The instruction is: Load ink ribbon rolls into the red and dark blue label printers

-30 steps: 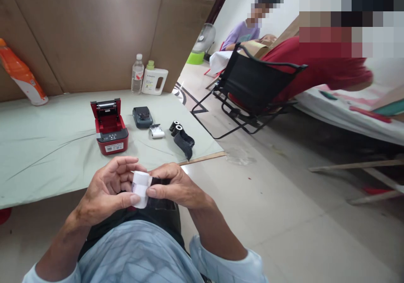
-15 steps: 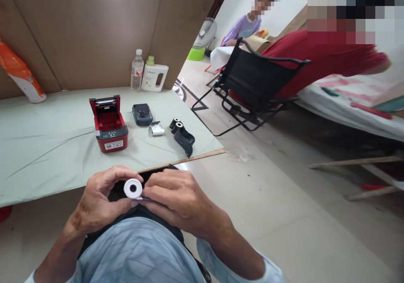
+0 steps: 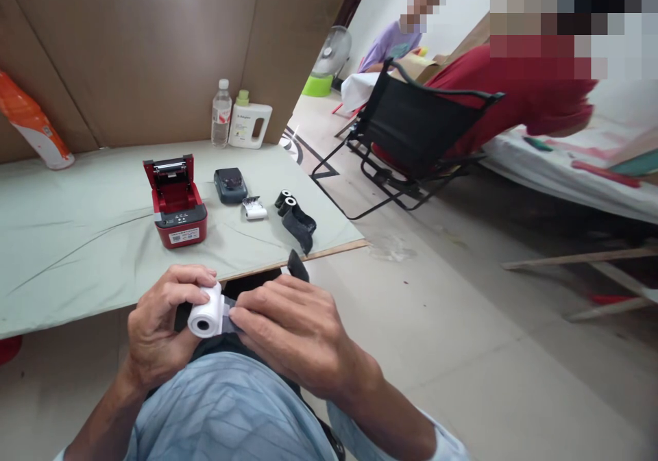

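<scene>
A small white paper roll [image 3: 204, 316] lies on its side in my left hand [image 3: 157, 324], whose fingers curl round it. My right hand [image 3: 288, 327] pinches the roll's loose end where a dark wrapper strip [image 3: 297, 266] sticks up behind my fingers. Both hands are held over my lap, just in front of the table's near edge. On the pale green table [image 3: 77, 242] stands a red label printer [image 3: 175, 202] with its lid open.
Beside the printer lie a dark grey device [image 3: 231, 185], a small white roll [image 3: 254, 209] and two black-wrapped rolls [image 3: 294, 214]. A water bottle [image 3: 221, 114] and a white jug [image 3: 249, 120] stand by the cardboard wall. A black folding chair [image 3: 411, 139] and two other people are at the right.
The roll has turned in my hands, from upright, to end-on, to lying sideways. My hands have dropped slightly toward my lap, and the dark wrapper strip now sticks up behind my right hand.
</scene>
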Motion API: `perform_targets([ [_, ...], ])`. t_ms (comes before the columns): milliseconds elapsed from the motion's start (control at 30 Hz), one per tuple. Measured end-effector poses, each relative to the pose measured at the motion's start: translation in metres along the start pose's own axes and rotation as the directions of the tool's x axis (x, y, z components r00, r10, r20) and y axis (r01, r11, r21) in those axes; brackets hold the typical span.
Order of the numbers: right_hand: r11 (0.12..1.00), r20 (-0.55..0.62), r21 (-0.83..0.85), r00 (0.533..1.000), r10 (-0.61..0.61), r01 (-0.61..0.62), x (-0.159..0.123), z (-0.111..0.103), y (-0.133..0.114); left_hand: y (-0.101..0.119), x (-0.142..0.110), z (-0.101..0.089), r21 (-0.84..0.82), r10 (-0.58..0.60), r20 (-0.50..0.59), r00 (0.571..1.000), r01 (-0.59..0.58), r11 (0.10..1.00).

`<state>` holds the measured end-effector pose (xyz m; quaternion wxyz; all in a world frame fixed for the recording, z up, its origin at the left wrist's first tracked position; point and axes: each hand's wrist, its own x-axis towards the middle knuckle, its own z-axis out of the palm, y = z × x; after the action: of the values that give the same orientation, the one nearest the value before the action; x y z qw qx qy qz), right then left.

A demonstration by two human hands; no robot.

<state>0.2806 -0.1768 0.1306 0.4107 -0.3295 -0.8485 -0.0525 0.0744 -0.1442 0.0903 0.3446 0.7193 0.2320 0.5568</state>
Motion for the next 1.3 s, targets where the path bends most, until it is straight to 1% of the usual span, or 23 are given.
perform_targets([
  [167,0.999,-0.063,0.036,0.998,-0.005,0.007,-0.002,0.002,0.001,0.004,-0.003,0.004,0.020,-0.009,-0.088,0.996,0.010,1.000],
  [267,0.999,-0.105,0.046,0.994,-0.015,0.020,-0.005,0.005,0.001,0.005,-0.002,0.007,-0.007,-0.013,-0.124,0.992,0.012,1.000],
  [333,0.998,-0.126,0.049,0.992,-0.024,0.030,-0.006,0.007,0.001,0.005,-0.002,0.009,-0.054,-0.034,-0.150,0.988,0.026,0.998],
  [467,0.999,-0.143,0.027,0.989,-0.025,0.029,-0.008,0.010,-0.003,0.005,0.000,0.013,-0.199,-0.105,-0.182,0.978,0.068,0.978],
  [567,1.000,-0.147,0.015,0.989,-0.025,0.028,-0.008,0.011,-0.005,0.004,0.000,0.016,-0.270,-0.141,-0.191,0.971,0.086,0.959],
  [667,0.999,-0.163,0.004,0.986,-0.032,0.034,-0.008,0.013,-0.007,0.002,-0.002,0.017,-0.291,-0.173,-0.197,0.965,0.111,0.950],
  [833,0.999,-0.138,0.036,0.990,-0.021,0.026,-0.012,0.012,-0.009,0.000,-0.003,0.019,-0.347,-0.224,-0.172,0.959,0.154,0.925],
  [1000,0.998,-0.138,0.060,0.990,-0.017,0.026,-0.015,0.012,-0.011,-0.001,-0.002,0.020,-0.400,-0.257,-0.132,0.957,0.185,0.897],
  [1133,0.999,-0.136,0.042,0.991,-0.001,0.007,-0.014,0.013,-0.011,0.000,-0.003,0.020,-0.386,-0.231,-0.128,0.964,0.166,0.908],
  [1300,1.000,-0.137,0.014,0.990,0.017,-0.015,-0.010,0.014,-0.006,0.002,-0.003,0.018,-0.285,-0.150,-0.140,0.979,0.105,0.953],
])
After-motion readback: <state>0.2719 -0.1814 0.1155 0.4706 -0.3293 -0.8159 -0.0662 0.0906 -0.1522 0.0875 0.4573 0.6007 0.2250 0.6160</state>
